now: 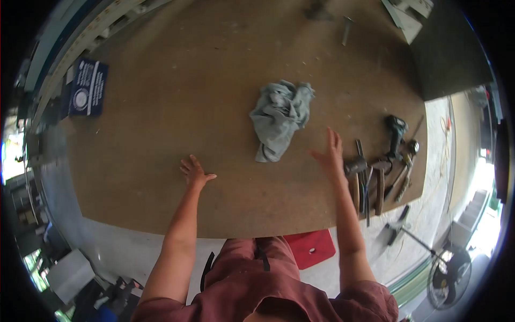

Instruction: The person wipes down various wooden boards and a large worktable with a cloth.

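My left hand (196, 174) is over the brown tabletop (161, 129), left of the middle, fingers spread with nothing in them. On the other side my right hand (331, 153) reaches forward, thumb out to the left and fingers stretched, also holding nothing. A crumpled grey-green cloth (281, 118) lies on the table between and beyond the hands, nearer the right one. Just right of my right wrist lies a hammer (355, 166), its head close to the forearm.
More hand tools lie along the right edge, among them a second hammer (381, 185) and a cordless drill (396, 134). A blue box (88, 87) stands at the left edge. A red stool (311, 249) is under the front edge; a fan (449, 276) stands at lower right.
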